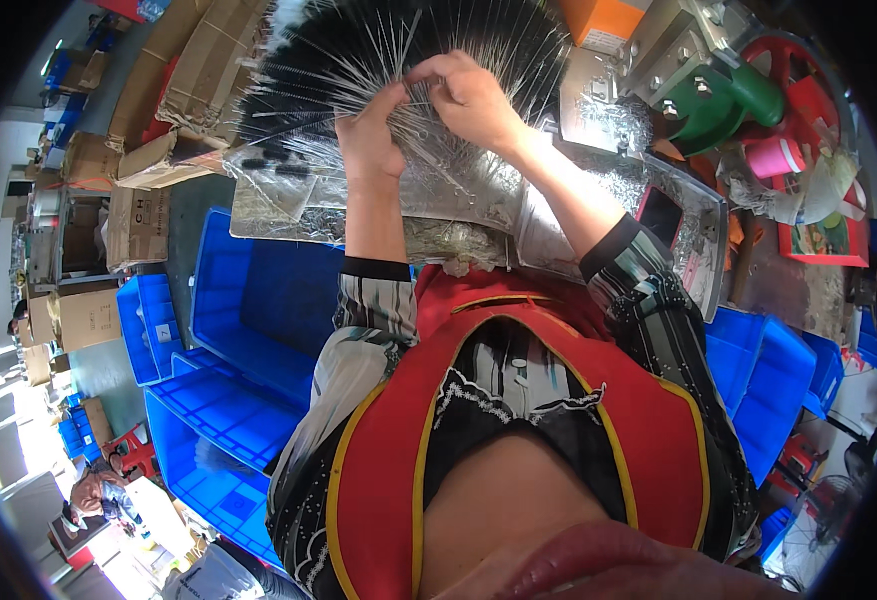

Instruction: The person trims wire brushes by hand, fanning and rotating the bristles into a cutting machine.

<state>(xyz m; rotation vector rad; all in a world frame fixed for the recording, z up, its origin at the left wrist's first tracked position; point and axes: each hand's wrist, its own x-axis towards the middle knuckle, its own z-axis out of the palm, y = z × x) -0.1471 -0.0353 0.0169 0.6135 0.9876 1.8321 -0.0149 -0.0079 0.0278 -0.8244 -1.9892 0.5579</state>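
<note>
Where the wearer leans over the tabletop (283, 208), black brushes (358, 45) with thin wire stems (428, 140) fan out at twelve o'clock. Left hand (370, 135) and right hand (473, 100) nearly meet among the stems, fingers bent; exactly what they pinch, if anything, cannot be told. Handling stems singly, along their length, would likely limit snagging. A cardboard box (208, 85) crowds ten o'clock, an orange box (603, 20) one o'clock; freer surface lies toward six o'clock of the pile, before the near edge.

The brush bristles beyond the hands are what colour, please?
The bristles are black, best seen in the head view.
</note>
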